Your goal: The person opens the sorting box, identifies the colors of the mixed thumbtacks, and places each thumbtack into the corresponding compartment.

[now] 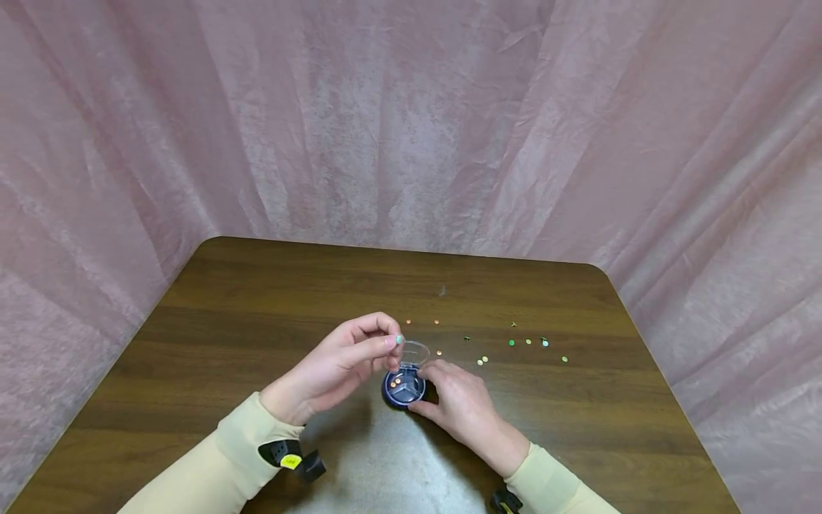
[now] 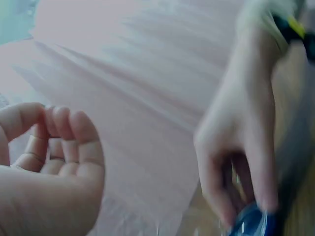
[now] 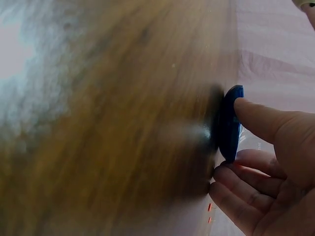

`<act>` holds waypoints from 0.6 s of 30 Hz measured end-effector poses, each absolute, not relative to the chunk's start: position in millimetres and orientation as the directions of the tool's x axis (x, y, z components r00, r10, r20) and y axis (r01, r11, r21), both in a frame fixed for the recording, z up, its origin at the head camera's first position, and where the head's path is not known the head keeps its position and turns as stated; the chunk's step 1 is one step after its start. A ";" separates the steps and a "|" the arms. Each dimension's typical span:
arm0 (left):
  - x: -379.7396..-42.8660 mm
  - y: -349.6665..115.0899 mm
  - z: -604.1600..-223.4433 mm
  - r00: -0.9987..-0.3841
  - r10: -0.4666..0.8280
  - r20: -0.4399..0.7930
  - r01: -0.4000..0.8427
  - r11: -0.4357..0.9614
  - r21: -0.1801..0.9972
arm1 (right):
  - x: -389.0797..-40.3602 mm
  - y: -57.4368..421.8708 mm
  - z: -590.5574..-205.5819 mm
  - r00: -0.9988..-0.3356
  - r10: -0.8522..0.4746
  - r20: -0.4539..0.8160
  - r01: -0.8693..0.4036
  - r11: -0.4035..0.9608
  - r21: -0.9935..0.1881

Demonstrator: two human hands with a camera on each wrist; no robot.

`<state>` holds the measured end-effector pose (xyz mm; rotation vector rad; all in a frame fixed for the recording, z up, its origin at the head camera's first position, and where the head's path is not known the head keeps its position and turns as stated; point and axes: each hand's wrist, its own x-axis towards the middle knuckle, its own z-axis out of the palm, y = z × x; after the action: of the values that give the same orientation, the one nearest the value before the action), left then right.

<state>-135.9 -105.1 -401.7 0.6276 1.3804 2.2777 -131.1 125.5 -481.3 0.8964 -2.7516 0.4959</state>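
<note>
A small round dark-blue case [image 1: 404,389] stands on the table, its clear lid [image 1: 416,351] raised at the far side. Inside are dividers and a couple of orange thumbtacks [image 1: 395,383] in the left compartment. My right hand [image 1: 459,400] grips the case at its right side; in the right wrist view the thumb lies on the blue rim [image 3: 231,123] with fingers at the opposite edge. Above and left of the case, my left hand [image 1: 347,360] pinches a teal thumbtack [image 1: 399,340] between thumb and forefinger. The left wrist view shows its fingers curled.
Several thumbtacks lie scattered on the brown table [image 1: 289,285] beyond and right of the case, among them orange [image 1: 437,322], green [image 1: 511,343], yellowish [image 1: 484,359] and pale blue [image 1: 545,343] ones. A pink curtain [image 1: 411,128] hangs behind the table.
</note>
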 end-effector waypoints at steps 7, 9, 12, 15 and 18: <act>-117.8 -90.8 -376.3 -0.708 0.590 0.388 -0.141 -0.656 0.741 | -131.1 125.5 -481.3 -0.781 -0.530 0.330 -0.614 0.747 -0.255; -113.0 -86.9 -370.0 -0.684 0.593 0.425 -0.148 -0.683 0.715 | -131.0 125.4 -481.4 -0.778 -0.528 0.341 -0.618 0.743 -0.259; -107.1 -82.0 -362.9 -0.649 0.600 0.467 -0.164 -0.710 0.685 | -130.6 125.3 -481.3 -0.780 -0.525 0.342 -0.616 0.742 -0.264; -103.0 -78.9 -358.2 -0.625 0.606 0.491 -0.172 -0.721 0.671 | -130.3 125.3 -480.8 -0.788 -0.521 0.329 -0.606 0.750 -0.264; -100.8 -78.1 -355.0 -0.620 0.604 0.500 -0.167 -0.725 0.668 | -130.5 125.6 -479.9 -0.789 -0.522 0.323 -0.605 0.752 -0.262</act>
<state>-100.8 -78.1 -355.0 1.0257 0.8087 2.3455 -130.5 125.6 -479.9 0.8881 -2.7209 0.5244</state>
